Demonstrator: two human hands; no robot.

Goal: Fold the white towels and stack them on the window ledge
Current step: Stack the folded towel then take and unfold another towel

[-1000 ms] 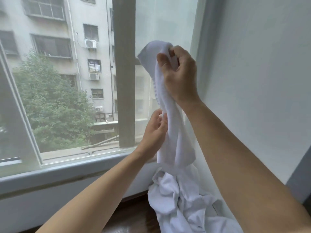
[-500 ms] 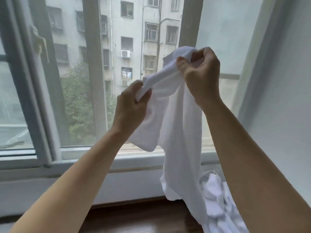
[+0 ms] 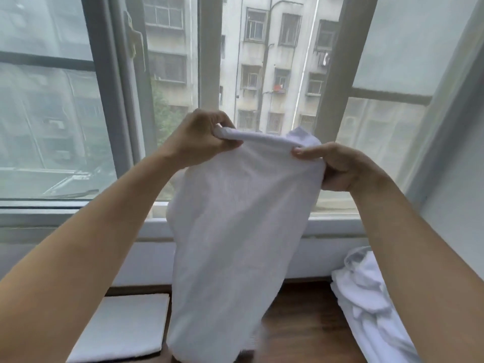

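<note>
Fingers and thumb of the left hand (image 3: pixel 199 137) are pinching one upper corner of a white towel (image 3: pixel 235 231), while the right hand (image 3: pixel 340 166) is gripping the other end of the same top edge, thumb lying along the front and fingers curled behind the cloth. Between the two hands the top edge is stretching almost level, and the towel is hanging down in front of the window (image 3: pixel 262 74), held up off the ledge.

Its lower end is blurring and running out of the bottom of the view, so whether it is touching the wooden window ledge (image 3: pixel 301 323) cannot be told. A small peak of cloth is sticking up behind the right hand; the right fingertips are hidden by fabric.

To the left, a folded towel (image 3: pixel 123 328) is lying flat on the ledge, its near corner cut off by the left forearm. To the right, a crumpled pile of towels (image 3: pixel 366 297) is lying against the wall (image 3: pixel 458 205), partly covered by the right forearm. Bare wood is showing between the hanging towel and that pile.
</note>
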